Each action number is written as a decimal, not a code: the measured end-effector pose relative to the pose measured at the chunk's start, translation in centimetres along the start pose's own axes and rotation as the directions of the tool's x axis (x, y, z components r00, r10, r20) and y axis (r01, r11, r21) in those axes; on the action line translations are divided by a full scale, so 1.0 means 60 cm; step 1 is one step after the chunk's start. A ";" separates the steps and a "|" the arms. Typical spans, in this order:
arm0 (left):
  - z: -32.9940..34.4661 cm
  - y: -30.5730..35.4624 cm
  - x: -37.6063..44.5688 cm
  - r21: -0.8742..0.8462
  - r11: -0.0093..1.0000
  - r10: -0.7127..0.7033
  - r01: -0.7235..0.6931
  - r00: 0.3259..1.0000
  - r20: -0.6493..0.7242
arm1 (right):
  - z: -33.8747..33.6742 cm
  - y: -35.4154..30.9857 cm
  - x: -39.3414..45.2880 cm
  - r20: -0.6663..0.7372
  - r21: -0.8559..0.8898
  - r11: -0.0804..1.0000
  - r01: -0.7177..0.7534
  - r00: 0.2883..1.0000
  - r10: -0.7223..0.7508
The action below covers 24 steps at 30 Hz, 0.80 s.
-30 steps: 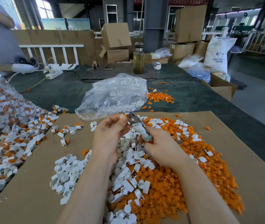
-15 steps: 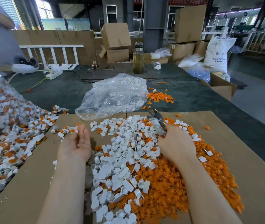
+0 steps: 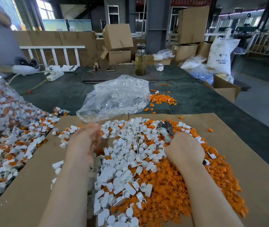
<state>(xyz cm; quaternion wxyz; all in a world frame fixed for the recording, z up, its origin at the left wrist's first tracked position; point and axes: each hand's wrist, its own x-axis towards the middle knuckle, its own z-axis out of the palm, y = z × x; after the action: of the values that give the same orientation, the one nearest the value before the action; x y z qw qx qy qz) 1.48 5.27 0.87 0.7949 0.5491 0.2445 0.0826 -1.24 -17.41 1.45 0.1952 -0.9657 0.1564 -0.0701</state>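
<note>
- Head view: both forearms reach in from the bottom edge over a cardboard sheet.
- Right hand: fingers are clenched round the handles of the pliers. The back of the hand faces the camera and the fingertips are hidden underneath.
- Pliers: the metal head sticks out past the top of the fist and points away from the person. The pale-wrapped handles run down into the grip. Whether the head is parted or closed: cannot tell.
- Position: the pliers' head sits over the far right edge of the white plastic pieces, where they meet the orange caps.
- Left hand: motion-blurred, at the left edge of the white plastic pieces, with the fingertips toward the far side of the heap. Grasping or released: cannot tell.
- Spacing: the hands are well apart, with the white plastic pieces between them. The pliers touch only the right hand.
- Surroundings: a clear plastic bag lies just beyond the cardboard sheet, with a small orange heap to its right. A mixed white-and-orange pile spreads at the left. A bottle stands upright at the far end of the table.
</note>
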 end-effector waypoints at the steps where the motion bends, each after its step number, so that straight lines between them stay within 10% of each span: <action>1: 0.005 -0.005 -0.004 0.226 0.974 0.026 -0.031 0.999 0.026 | 0.002 0.001 0.001 -0.002 -0.014 1.000 -0.004 1.000 0.004; 9: 0.040 -0.046 -0.015 0.878 0.258 0.045 -0.403 0.913 0.406 | 0.020 0.011 0.014 -0.007 -0.080 0.997 -0.022 1.000 0.022; 24: 0.035 -0.046 -0.014 0.815 0.373 0.152 -0.444 0.895 0.419 | 0.039 0.019 0.031 -0.044 -0.118 0.993 -0.006 0.999 0.001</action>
<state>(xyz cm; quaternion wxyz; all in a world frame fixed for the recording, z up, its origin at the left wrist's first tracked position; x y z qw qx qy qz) 1.41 2.11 -0.83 0.3774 0.9254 0.0336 0.0073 0.66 -18.20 -0.98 0.1342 -0.9735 0.1662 -0.0815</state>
